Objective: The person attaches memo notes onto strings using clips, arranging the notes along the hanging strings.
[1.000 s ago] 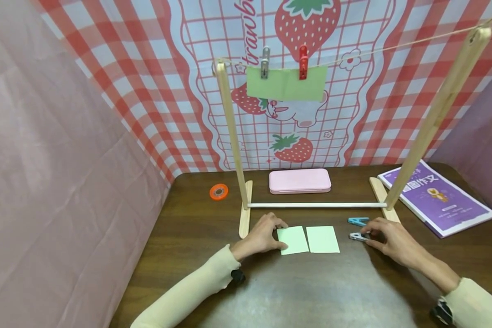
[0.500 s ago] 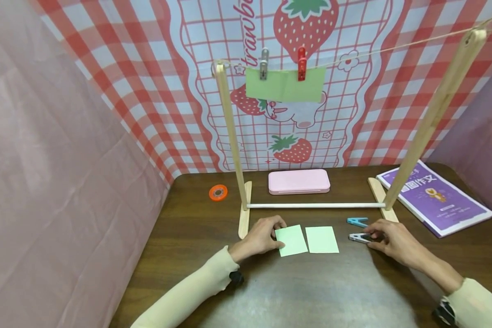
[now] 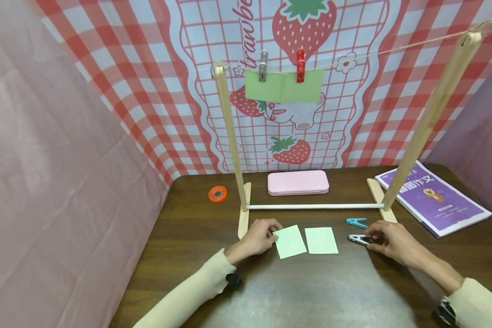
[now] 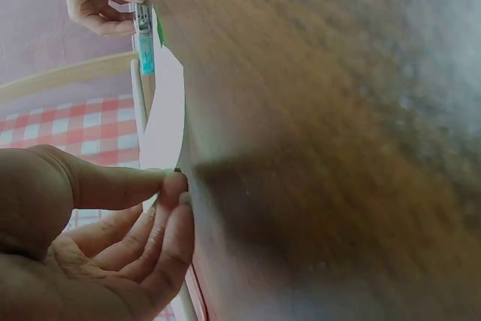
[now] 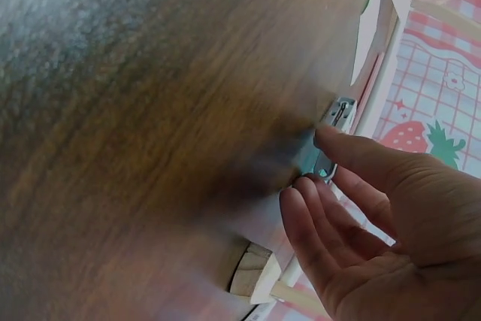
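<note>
Fingers point(image 4: 176, 238) of the left hand point(image 3: 256, 238) were pinched narrow, thumb to forefinger, right on the left edge of a pale green paper square point(image 3: 290, 241)! That square sat slightly turned at the bench point(image 3: 287, 296), and just beside it, to the right, lay a second green square point(image 3: 321, 240), much straighter. Over on the other flank the right hand point(image 3: 397, 242) had a pinch of its own, thumb and fingertips on the right-hand end of a grey clothespin point(image 3: 357, 238), with a blue clothespin point(image 3: 356, 222) near it, a touch farther back.

Up high, a string point(image 3: 410, 46) ran between the posts of a wooden stand point(image 3: 231, 136), and from it hung green paper point(image 3: 270, 91), gripped by a silver clothespin point(image 3: 263, 67) and a red clothespin point(image 3: 300, 66). Down low, a white rod point(image 3: 311, 207) joined the stand's two sides, with a pink case point(image 3: 298, 182) behind it. An orange disc point(image 3: 217, 194) lay out left; a purple book point(image 3: 447, 202) lay right, partly behind a post. Strawberry-printed cloth point(image 3: 180, 109) filled the back!
</note>
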Available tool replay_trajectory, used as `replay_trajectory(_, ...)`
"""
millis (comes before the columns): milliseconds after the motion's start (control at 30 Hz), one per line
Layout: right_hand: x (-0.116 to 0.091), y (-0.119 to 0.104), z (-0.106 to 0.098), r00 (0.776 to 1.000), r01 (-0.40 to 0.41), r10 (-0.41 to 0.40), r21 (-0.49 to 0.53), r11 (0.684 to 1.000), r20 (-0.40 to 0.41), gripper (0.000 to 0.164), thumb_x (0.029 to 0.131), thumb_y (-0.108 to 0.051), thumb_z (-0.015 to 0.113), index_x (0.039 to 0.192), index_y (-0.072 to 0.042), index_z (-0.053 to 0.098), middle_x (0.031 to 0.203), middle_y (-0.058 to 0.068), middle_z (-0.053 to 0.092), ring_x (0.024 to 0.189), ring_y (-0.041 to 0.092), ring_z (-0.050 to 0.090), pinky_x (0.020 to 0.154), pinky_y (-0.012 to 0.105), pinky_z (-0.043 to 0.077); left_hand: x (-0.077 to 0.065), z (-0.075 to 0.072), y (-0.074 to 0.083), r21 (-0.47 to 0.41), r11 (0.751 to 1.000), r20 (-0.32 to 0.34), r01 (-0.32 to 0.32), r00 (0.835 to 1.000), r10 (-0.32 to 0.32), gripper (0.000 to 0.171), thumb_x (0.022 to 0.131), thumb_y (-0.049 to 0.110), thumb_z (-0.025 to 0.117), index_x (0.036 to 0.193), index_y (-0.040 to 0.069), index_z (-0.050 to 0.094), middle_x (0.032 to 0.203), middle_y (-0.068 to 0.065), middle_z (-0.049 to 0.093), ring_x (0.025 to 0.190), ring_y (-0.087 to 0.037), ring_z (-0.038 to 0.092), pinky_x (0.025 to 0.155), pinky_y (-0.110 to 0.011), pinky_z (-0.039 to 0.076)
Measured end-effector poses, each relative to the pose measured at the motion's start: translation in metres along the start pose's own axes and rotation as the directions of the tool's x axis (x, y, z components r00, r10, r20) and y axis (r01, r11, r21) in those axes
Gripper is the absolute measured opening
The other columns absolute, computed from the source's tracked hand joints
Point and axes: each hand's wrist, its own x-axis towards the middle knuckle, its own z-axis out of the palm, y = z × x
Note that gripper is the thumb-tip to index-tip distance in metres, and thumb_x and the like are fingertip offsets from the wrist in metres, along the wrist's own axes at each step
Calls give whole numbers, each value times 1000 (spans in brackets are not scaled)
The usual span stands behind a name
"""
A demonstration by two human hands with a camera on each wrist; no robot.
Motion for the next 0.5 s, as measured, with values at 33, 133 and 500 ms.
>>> replay_trajectory(33,0,0,-1,1000,-9,9,-1,1000,10,34,63,-2,95,89,-11,75,80,-7,71,72,-6,57,60,21,54,0,-1,0,-5,1000,-6,-2,1000,2,19,95,-3,68,112,0,74,98,-15,78,78,-16,72,68,-17,56)
replay_trajectory(133,1,-3,-2,998,-37,37,2,999,41,32,68,-4,93,92,-10,74,81,-6,73,72,-6,59,60,22,56,-1,-2,-2,-20,1000,-35,-10,999,9,15,94,-3,68,107,0,74,95,-15,78,78,-17,73,68,-17,57)
replay_trajectory(500,7,-9,-8,999,-30,28,89,996,25,32,72,2,90,99,-5,73,82,-2,74,72,-8,60,56,20,57,-2,-6,-8,-119,993,-113,-12,994,-2,12,93,-3,69,105,-2,71,95,-16,75,84,-24,72,72,-20,59)
